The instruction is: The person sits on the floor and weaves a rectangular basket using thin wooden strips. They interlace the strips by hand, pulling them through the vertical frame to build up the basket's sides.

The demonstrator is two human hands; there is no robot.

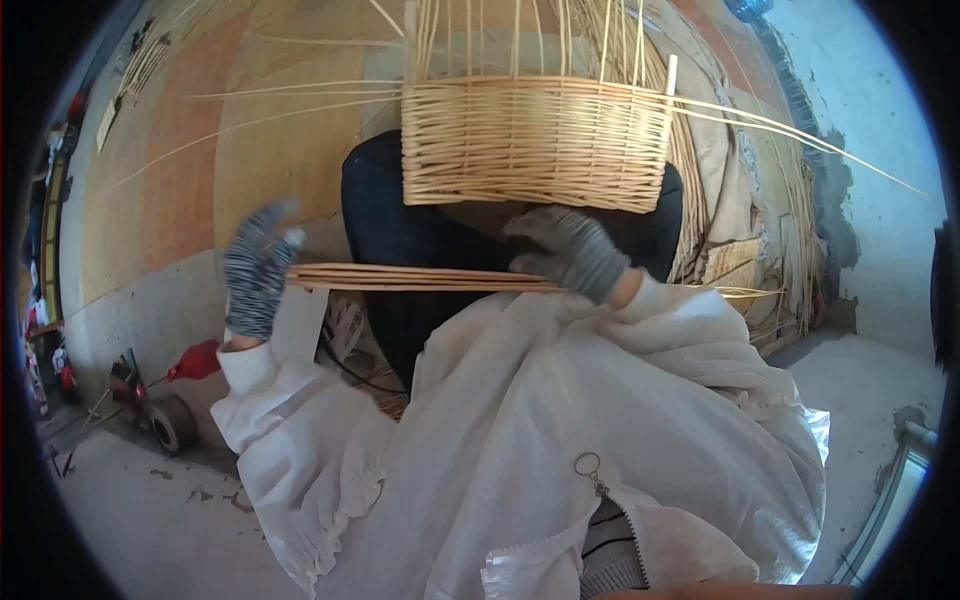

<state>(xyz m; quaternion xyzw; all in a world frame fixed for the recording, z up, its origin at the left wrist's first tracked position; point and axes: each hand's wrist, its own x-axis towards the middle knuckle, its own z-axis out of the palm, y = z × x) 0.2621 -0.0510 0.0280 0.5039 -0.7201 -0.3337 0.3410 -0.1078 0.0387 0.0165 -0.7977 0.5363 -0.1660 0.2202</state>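
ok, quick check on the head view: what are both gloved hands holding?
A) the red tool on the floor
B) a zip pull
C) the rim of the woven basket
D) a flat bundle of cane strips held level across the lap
D: the left hand and right hand each grip the bundle of cane strips, which runs level between them, below the half-woven basket.

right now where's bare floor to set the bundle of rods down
Bare concrete floor at lower left, bordered by the red tool and the white sleeve. Another patch at right, beside the rod pile. Around the basket and both hands it is crowded.
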